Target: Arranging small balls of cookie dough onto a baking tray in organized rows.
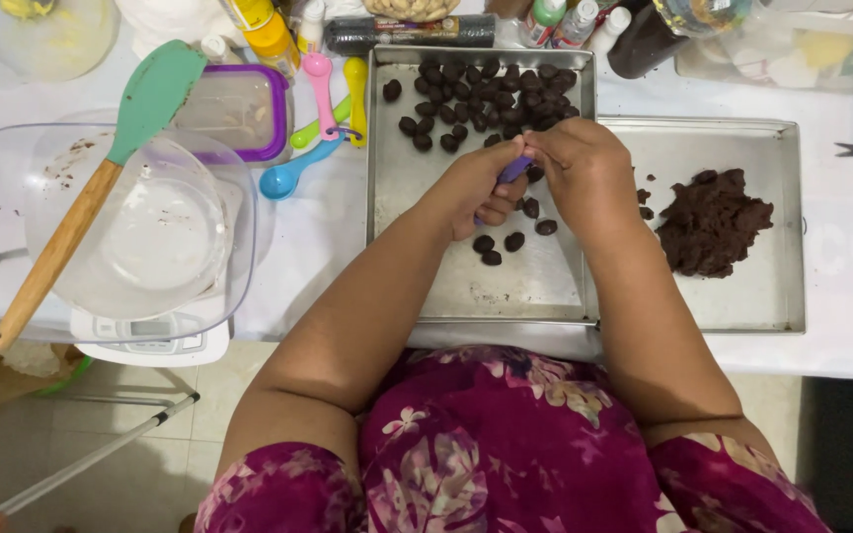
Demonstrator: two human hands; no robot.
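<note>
Left hand (483, 190) gripping purple spoon (515, 169), right hand (577, 170) touching its tip

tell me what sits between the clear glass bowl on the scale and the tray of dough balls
In the head view, a bunch of coloured measuring spoons lies on the white tablecloth between the glass bowl and the tray.

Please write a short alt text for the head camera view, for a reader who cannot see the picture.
Seen from above, a person's left hand holds a small purple spoon while the right hand touches its tip, over a metal tray of small dark dough balls. A second tray to the right holds a lump of dark dough; a spatula rests in clear bowls at left.
</note>
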